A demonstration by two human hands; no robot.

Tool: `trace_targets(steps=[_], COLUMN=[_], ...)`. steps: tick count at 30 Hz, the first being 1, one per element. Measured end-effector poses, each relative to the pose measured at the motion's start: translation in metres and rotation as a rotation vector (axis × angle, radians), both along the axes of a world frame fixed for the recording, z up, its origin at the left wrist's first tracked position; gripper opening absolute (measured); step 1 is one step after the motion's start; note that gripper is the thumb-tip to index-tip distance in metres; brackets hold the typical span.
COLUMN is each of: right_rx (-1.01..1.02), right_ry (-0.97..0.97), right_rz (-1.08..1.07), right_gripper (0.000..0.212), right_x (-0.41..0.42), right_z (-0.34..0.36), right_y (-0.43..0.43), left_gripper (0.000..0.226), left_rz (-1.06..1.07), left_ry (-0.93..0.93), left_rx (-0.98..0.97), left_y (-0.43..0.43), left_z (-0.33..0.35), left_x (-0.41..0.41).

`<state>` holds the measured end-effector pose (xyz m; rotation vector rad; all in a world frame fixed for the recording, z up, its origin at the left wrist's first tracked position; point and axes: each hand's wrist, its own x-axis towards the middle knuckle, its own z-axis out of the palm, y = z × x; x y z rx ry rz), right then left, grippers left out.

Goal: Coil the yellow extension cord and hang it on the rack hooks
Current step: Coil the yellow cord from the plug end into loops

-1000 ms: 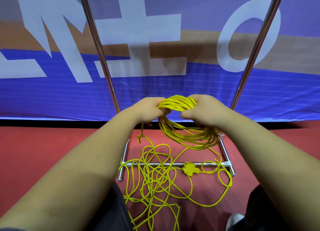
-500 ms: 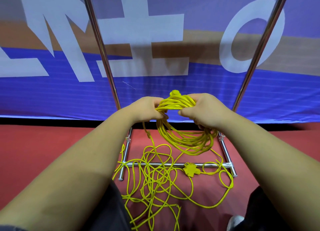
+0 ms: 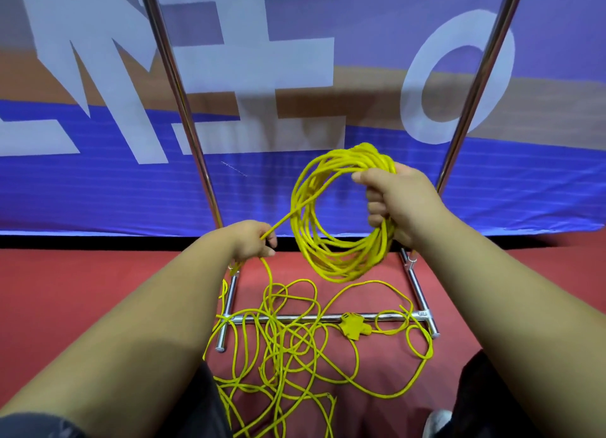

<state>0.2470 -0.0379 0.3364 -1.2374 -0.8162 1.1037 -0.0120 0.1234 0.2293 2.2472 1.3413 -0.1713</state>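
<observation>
Yellow extension cord (image 3: 341,263): a second ago both your hands clutched the coil together, now they've split. Your right hand (image 3: 400,204) grips the coil alone, raised higher against the blue banner (image 3: 98,191). Your left hand (image 3: 252,240) has dropped lower, fingers curled round one strand running up to the coil. Loose cord and plug (image 3: 352,326) still lie tangled over the rack (image 3: 331,318) base bar on the red floor (image 3: 98,290).

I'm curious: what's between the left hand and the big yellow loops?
A single straight strand, running from the left hand to the coil, seen in the head view.
</observation>
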Motion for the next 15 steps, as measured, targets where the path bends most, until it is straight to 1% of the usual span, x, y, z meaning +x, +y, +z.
trace_targets(steps=[1, 2, 3, 5, 6, 7, 8, 10, 11, 13, 15], right_rx=[0.011, 0.023, 0.033, 0.045, 0.048, 0.049, 0.047, 0.032, 0.018, -0.017, -0.063], right_ry=[0.093, 0.167, 0.221, 0.265, 0.268, 0.267, 0.266, 0.288, 0.294, 0.279, 0.227], right_rz=[-0.035, -0.071, -0.109, -0.178, -0.204, -0.228, -0.254, -0.315, -0.344, -0.395, -0.434], right_gripper=[0.023, 0.024, 0.023, 0.02, 0.02, 0.02, 0.02, 0.02, 0.02, 0.018, 0.023], right_x=[0.004, 0.008, 0.012, 0.018, 0.019, 0.02, 0.02, 0.026, 0.03, 0.038, 0.043], right_z=[0.001, 0.002, 0.003, 0.002, -0.001, -0.003, -0.005, -0.011, -0.014, -0.02, -0.027], right_y=[0.0, 0.001, 0.001, 0.004, 0.005, 0.006, 0.007, 0.01, 0.012, 0.014, 0.016], left_gripper=[0.01, 0.01, 0.018, 0.041, 0.049, 0.05, 0.047, 0.041, 0.038, 0.03, 0.027], left_rz=[0.03, 0.069, 0.116, 0.174, 0.184, 0.194, 0.2, 0.178, 0.174, 0.199, 0.214], left_ry=[0.04, 0.081, 0.125, 0.226, 0.266, 0.278, 0.251, 0.13, 0.05, -0.159, -0.364], left_rx=[0.031, 0.053, 0.056, 0.035, 0.027, 0.011, -0.001, -0.034, -0.114, -0.377, -0.587], left_y=[0.002, 0.004, 0.006, 0.007, 0.006, 0.004, 0.003, 0.004, 0.003, -0.002, -0.01], left_z=[-0.001, -0.002, -0.002, 0.001, 0.003, 0.007, 0.009, 0.013, 0.015, 0.023, 0.034], left_x=[-0.004, -0.008, -0.011, -0.015, -0.015, -0.015, -0.015, -0.014, -0.012, -0.008, -0.002])
